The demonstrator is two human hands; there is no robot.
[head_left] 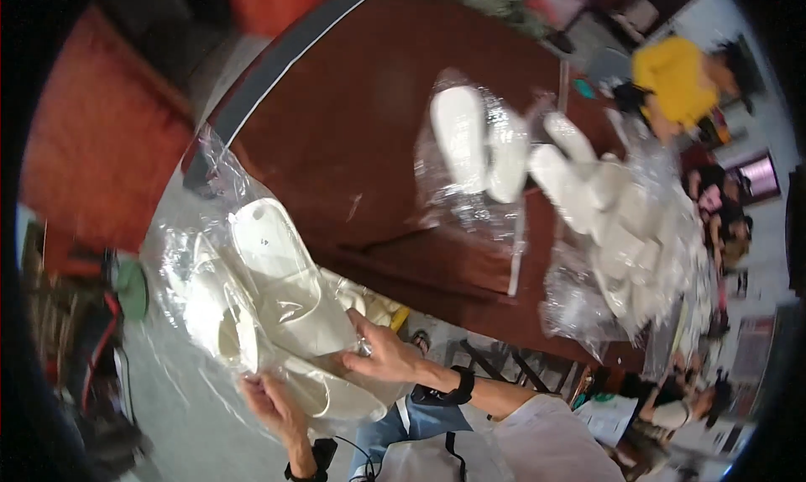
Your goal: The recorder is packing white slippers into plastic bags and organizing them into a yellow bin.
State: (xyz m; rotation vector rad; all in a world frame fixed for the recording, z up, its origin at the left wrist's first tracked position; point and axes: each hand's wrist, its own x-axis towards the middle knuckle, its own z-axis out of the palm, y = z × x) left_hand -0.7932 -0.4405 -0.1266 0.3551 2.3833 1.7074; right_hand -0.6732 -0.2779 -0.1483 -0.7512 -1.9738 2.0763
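Note:
Several white open-toed slippers (pixel 290 301) in clear plastic bags form a bundle in front of me, over the near left side of the table. My left hand (pixel 275 405) pinches the bundle's near edge, its fingertips partly behind the film. From the right, my right hand (pixel 384 353) grips the slippers with the thumb on top and the other fingers around the side. Farther right on the table lies a bagged pair of white slippers (pixel 460 138), soles flat and side by side. Beside it spreads a heap of more bagged slippers (pixel 625 222).
A dark brown cloth covers the table (pixel 369 104), which has a grey strip along its left edge. An orange-red panel (pixel 101 154) stands at the left, near a green round stool (pixel 132 289). A person in yellow (pixel 676 79) and other people are beyond the heap.

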